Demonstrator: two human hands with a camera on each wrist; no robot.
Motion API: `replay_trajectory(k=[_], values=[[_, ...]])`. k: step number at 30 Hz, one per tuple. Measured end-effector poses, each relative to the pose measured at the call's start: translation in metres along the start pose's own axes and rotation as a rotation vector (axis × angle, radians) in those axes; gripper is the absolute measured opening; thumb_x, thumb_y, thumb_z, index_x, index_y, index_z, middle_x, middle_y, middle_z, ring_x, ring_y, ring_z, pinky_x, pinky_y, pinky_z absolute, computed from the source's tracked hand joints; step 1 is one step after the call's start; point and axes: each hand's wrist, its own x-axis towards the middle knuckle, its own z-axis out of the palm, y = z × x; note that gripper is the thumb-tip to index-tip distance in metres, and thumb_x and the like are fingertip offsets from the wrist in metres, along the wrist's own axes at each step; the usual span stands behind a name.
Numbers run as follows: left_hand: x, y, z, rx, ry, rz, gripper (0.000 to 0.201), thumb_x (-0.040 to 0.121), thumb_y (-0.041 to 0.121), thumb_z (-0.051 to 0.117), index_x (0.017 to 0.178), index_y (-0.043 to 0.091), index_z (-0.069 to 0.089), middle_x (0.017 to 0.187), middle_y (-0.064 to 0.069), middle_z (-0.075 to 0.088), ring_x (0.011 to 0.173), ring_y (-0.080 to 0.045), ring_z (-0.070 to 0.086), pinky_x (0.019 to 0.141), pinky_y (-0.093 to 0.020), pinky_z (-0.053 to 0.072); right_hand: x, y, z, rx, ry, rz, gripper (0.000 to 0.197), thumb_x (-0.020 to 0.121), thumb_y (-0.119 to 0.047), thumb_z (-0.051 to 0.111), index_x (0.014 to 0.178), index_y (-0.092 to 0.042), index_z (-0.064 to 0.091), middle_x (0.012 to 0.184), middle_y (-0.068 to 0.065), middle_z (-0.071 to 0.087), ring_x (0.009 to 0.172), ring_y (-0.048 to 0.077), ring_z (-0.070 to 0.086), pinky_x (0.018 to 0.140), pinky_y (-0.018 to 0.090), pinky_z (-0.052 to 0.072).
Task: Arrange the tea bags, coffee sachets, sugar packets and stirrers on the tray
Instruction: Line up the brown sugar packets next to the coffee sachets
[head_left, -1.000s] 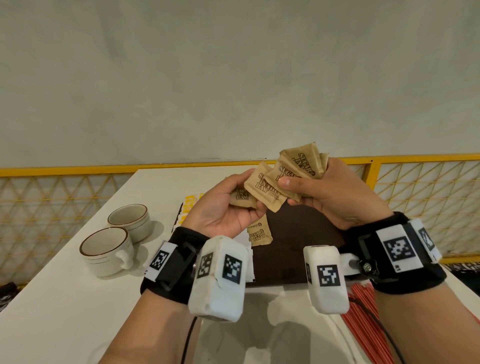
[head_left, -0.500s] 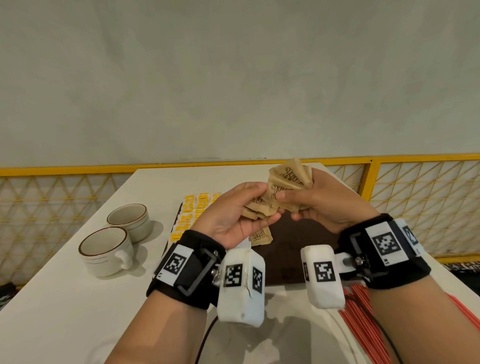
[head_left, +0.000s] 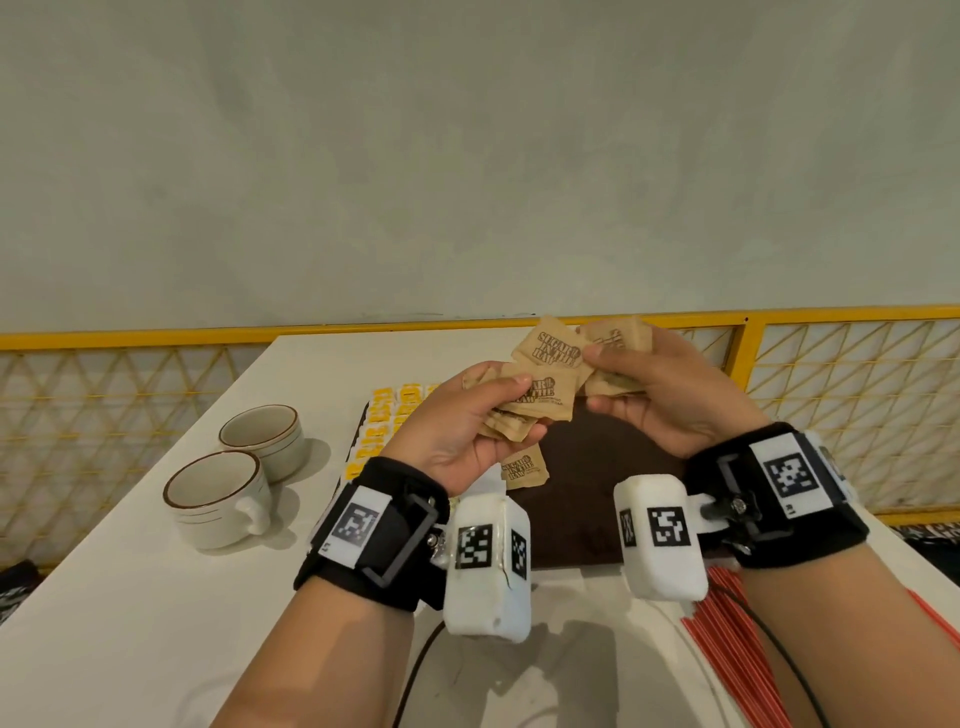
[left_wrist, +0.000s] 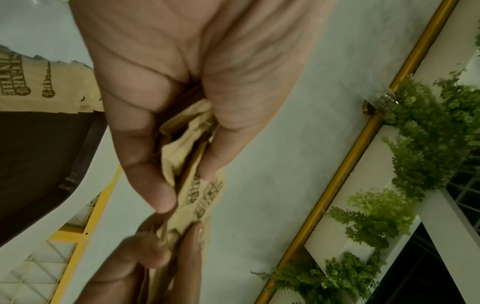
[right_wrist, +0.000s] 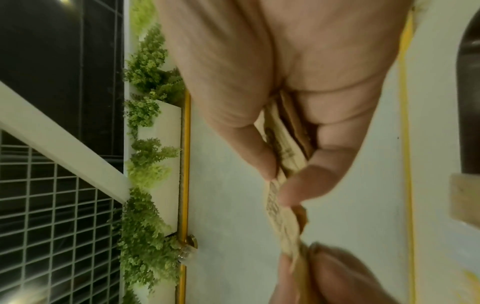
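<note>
Both hands are raised above the dark brown tray, each with brown sugar packets. My left hand pinches a small stack of sugar packets between thumb and fingers; the left wrist view shows these packets crumpled in the grip. My right hand grips another bunch of packets, with one packet fanned out toward the left hand. In the right wrist view the packets sit edge-on between thumb and fingers. One sugar packet lies on the tray. Yellow sachets fill the tray's left side.
Two white cups with brown rims stand on the white table at the left. Red stirrers lie on the table at the lower right. A yellow lattice railing runs behind the table.
Both hands have stayed raised over the tray, shuffling the packets. The bunch has spread, with more packets now held in the left hand's stack. The wrists dropped slightly lower.
</note>
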Motion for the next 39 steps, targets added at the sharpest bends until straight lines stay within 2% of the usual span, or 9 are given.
replay_trajectory(k=[4, 9, 14, 20, 23, 26, 31, 35, 39], values=[[0.000, 0.003, -0.002, 0.005, 0.002, 0.013, 0.006, 0.091, 0.002, 0.055, 0.089, 0.007, 0.058, 0.084, -0.015, 0.069, 0.065, -0.019, 0.069, 0.050, -0.025, 0.056, 0.001, -0.001, -0.003, 0.013, 0.041, -0.047, 0.014, 0.090, 0.000, 0.056, 0.103, -0.004, 0.059, 0.088, 0.012, 0.072, 0.073, 0.018, 0.071, 0.056, 0.022, 0.057], [0.002, 0.003, -0.008, 0.008, 0.069, 0.035, 0.003, 0.093, 0.006, 0.055, 0.095, 0.005, 0.057, 0.089, -0.017, 0.067, 0.068, -0.020, 0.070, 0.054, -0.028, 0.057, 0.000, -0.005, -0.005, 0.061, 0.097, -0.123, 0.009, 0.088, 0.002, 0.059, 0.093, -0.005, 0.062, 0.086, 0.011, 0.072, 0.071, 0.016, 0.071, 0.050, 0.019, 0.053], [0.001, 0.002, -0.003, -0.025, -0.001, -0.026, 0.054, 0.081, 0.042, 0.058, 0.114, -0.001, 0.058, 0.098, -0.018, 0.068, 0.080, -0.021, 0.070, 0.058, -0.025, 0.057, -0.002, 0.008, 0.009, -0.280, -0.033, -0.035, 0.013, 0.086, 0.005, 0.062, 0.096, -0.002, 0.060, 0.083, 0.017, 0.065, 0.053, 0.010, 0.060, 0.045, 0.019, 0.047], [0.000, -0.001, -0.007, 0.020, 0.009, 0.044, 0.012, 0.085, -0.003, 0.060, 0.093, 0.004, 0.056, 0.092, -0.019, 0.069, 0.076, -0.025, 0.071, 0.058, -0.026, 0.058, -0.001, 0.003, 0.007, -0.059, -0.062, 0.034, 0.024, 0.092, 0.005, 0.033, 0.105, -0.003, 0.052, 0.091, 0.021, 0.058, 0.065, 0.023, 0.063, 0.051, 0.029, 0.055], [0.001, 0.001, -0.009, -0.004, 0.018, 0.044, 0.010, 0.087, -0.004, 0.058, 0.091, 0.004, 0.056, 0.092, -0.019, 0.068, 0.075, -0.024, 0.070, 0.056, -0.028, 0.057, -0.004, -0.003, -0.001, -0.011, -0.116, 0.004, 0.023, 0.096, 0.006, 0.038, 0.110, -0.002, 0.054, 0.098, 0.019, 0.064, 0.074, 0.025, 0.070, 0.059, 0.030, 0.059], [0.001, -0.001, -0.007, -0.015, 0.008, 0.031, 0.010, 0.089, 0.004, 0.058, 0.100, 0.003, 0.058, 0.087, -0.016, 0.070, 0.072, -0.021, 0.071, 0.056, -0.028, 0.057, -0.006, -0.002, -0.003, -0.111, -0.125, -0.033, 0.016, 0.090, 0.004, 0.052, 0.103, -0.002, 0.059, 0.091, 0.012, 0.068, 0.073, 0.018, 0.070, 0.054, 0.025, 0.058], [0.001, -0.005, -0.001, 0.025, -0.034, 0.024, 0.050, 0.078, 0.032, 0.064, 0.117, 0.002, 0.057, 0.099, -0.016, 0.069, 0.082, -0.021, 0.070, 0.061, -0.026, 0.057, 0.002, 0.014, 0.008, -0.281, -0.017, -0.085, 0.015, 0.080, 0.001, 0.069, 0.091, -0.005, 0.060, 0.081, 0.008, 0.065, 0.058, 0.010, 0.065, 0.044, 0.017, 0.050], [0.002, -0.007, -0.004, 0.048, -0.022, 0.051, 0.032, 0.082, 0.004, 0.064, 0.114, 0.005, 0.059, 0.097, -0.012, 0.070, 0.082, -0.023, 0.070, 0.061, -0.027, 0.058, 0.006, 0.017, 0.007, -0.161, -0.020, -0.077, 0.009, 0.083, 0.000, 0.065, 0.087, -0.002, 0.058, 0.079, 0.010, 0.064, 0.060, 0.012, 0.066, 0.049, 0.018, 0.053], [0.004, -0.003, -0.008, 0.024, -0.004, 0.060, 0.018, 0.085, -0.002, 0.061, 0.100, 0.006, 0.061, 0.085, -0.010, 0.073, 0.074, -0.021, 0.072, 0.059, -0.029, 0.059, 0.006, 0.007, -0.005, -0.052, 0.098, -0.117, 0.005, 0.089, -0.001, 0.058, 0.084, -0.003, 0.058, 0.080, 0.009, 0.067, 0.064, 0.012, 0.068, 0.052, 0.019, 0.055]])
